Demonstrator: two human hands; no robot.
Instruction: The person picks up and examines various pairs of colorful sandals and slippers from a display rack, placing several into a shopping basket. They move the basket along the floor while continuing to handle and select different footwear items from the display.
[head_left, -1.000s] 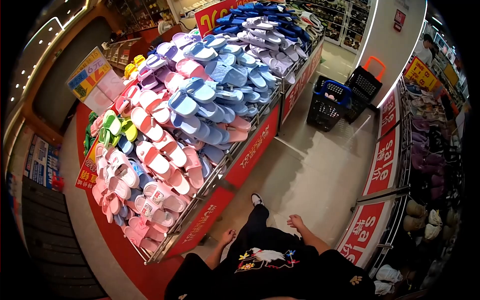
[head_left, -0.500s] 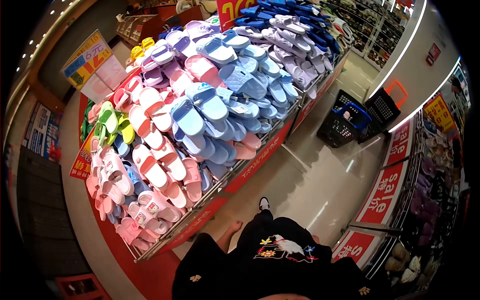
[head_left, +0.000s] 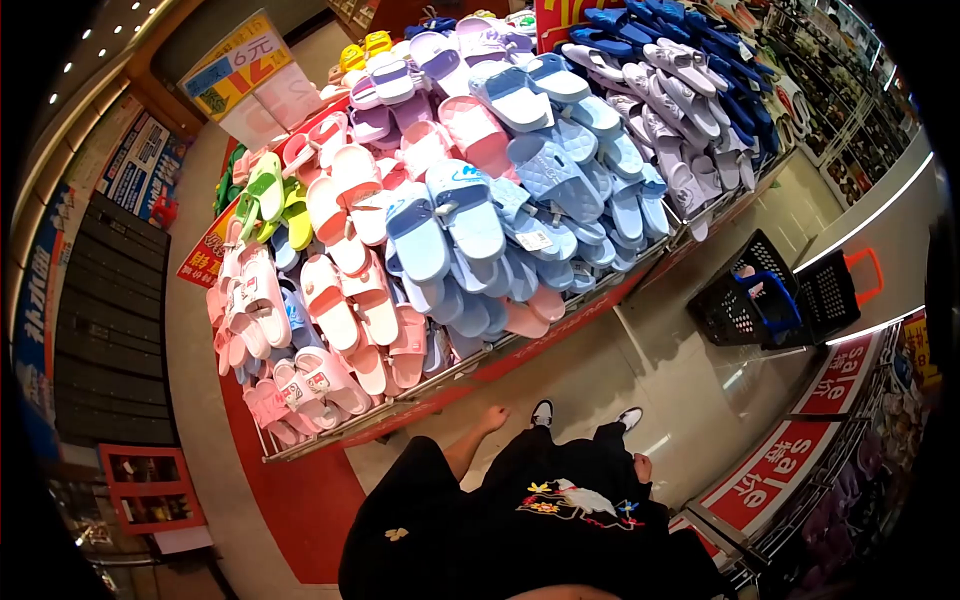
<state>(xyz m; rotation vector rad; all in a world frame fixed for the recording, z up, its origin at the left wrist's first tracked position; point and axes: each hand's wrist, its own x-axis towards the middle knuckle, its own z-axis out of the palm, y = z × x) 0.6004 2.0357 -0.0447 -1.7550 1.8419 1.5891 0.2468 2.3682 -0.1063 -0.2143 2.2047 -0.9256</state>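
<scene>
My left hand [head_left: 492, 419] hangs low beside my body, short of the front edge of the slipper display. Its fingers look loosely curled, and nothing shows in them. On my other side, my right hand [head_left: 642, 467] is partly visible at the hem of my black embroidered top [head_left: 570, 505]; its fingers are too small to make out. Neither hand touches the slippers. Nearest my left hand on the display are pink slippers [head_left: 408, 345], with light blue slippers [head_left: 418, 240] piled behind them. Lilac slippers [head_left: 690, 125] and dark blue slippers [head_left: 745, 100] lie farther right.
Two black shopping baskets stand on the floor at right, one with a blue handle [head_left: 780, 310] and one with a red handle [head_left: 868, 275]. A rack with red sale signs [head_left: 775, 465] runs along my right. A price sign [head_left: 235, 65] rises behind the display.
The view has turned, so the display and baskets sit farther right in the picture. More of my right hand and a second shoe now show.
</scene>
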